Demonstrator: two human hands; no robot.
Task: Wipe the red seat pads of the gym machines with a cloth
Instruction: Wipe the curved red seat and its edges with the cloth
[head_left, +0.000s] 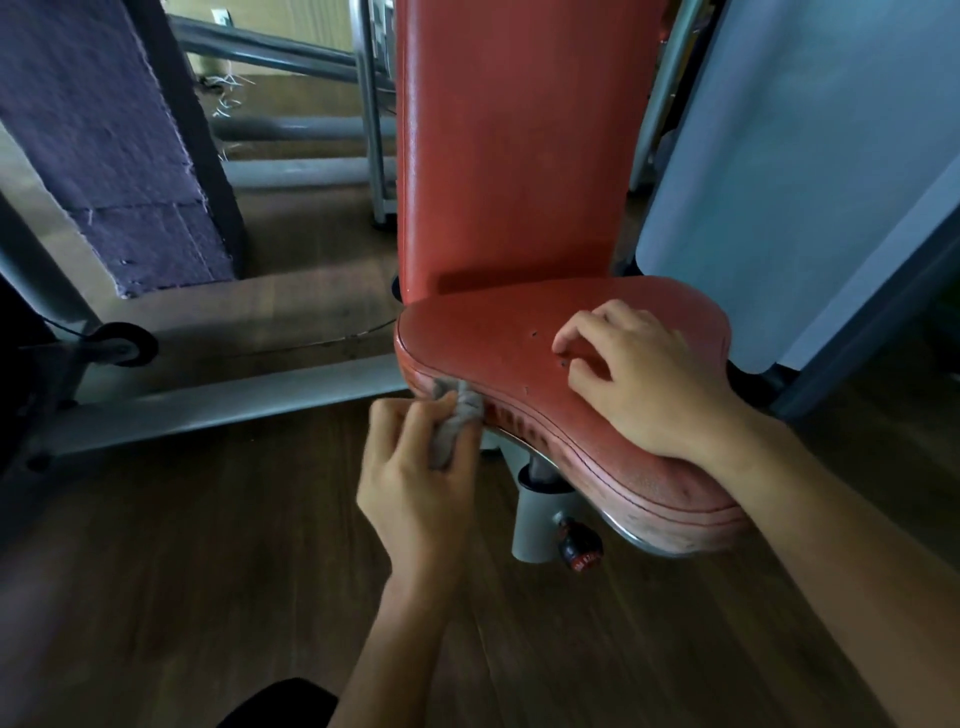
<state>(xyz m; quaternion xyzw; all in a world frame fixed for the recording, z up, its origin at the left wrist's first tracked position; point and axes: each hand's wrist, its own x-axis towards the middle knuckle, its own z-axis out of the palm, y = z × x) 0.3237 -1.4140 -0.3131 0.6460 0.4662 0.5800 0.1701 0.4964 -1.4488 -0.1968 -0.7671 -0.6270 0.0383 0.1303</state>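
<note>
Dark clothing (280, 701) at bottom edge, probably the person's knee. Wood floor (208, 597) all around.

Left grip (415, 467): clenched round one bunched grey cloth (457, 415), thumb and fingers wrapped on it. Cloth is pressed against the side band of the red seat pad (493, 338), at its left front corner, just under the top seam. Touching, not hovering.

Key relation: from the cloth, the pad's stitched side band runs right and toward the camera, curving along the front rim to under the right wrist. So the likely stroke goes along that band, rightward. The top face lies above and right of the cloth. Seat's long axis runs from the back pad out toward lower right.

Right grip (639, 379): on top of the seat pad, grasping nothing. Fingers loosely bent, tips on the red surface, heel at the front rim. Looks like bracing. It lies over the far end of that band, so it would probably have to lift for a full pass.

The left grip is the nearer one to the band and has the cloth.

Under the seat: one grey post (535, 525), one black knob (579, 551) with red lettering.

Behind: one upright red back pad (509, 156), meeting the seat's rear.

Count: red pads 2, cloth 1, hands 2.

Further off: grey frame beam (234, 400) left, purple block (104, 130), pale blue panel (779, 156) right.
</note>
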